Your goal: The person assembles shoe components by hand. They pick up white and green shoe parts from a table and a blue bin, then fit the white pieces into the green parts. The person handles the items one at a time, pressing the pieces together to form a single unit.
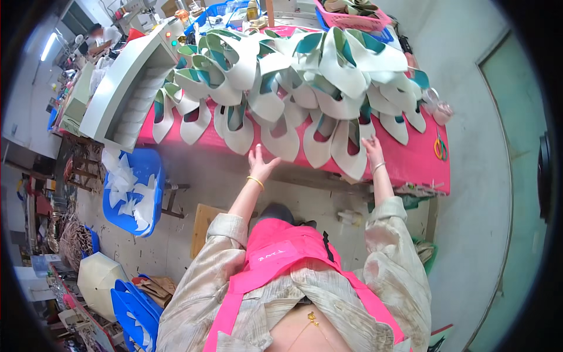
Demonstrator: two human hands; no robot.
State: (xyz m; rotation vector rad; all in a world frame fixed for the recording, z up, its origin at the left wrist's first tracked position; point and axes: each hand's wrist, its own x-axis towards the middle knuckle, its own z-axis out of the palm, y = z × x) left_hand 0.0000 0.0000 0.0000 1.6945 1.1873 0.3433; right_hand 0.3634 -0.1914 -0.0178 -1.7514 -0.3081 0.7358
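Note:
Several white and teal shoe uppers (293,88) lie overlapping in rows on a pink-covered table (416,161). My left hand (259,162) reaches up to the table's near edge, fingers spread, just below one white upper (280,138); it holds nothing. My right hand (372,149) touches the lower end of another white upper (352,149) that hangs over the edge. Whether the fingers grip it I cannot make out. Both wrists carry thin bangles.
A grey machine (126,88) stands at the table's left end. A blue basket (136,190) with white pieces sits on a stool below it. Orange-handled scissors (440,148) lie at the table's right. A pink basket (352,17) is at the back. Blue bins (136,311) stand on the floor.

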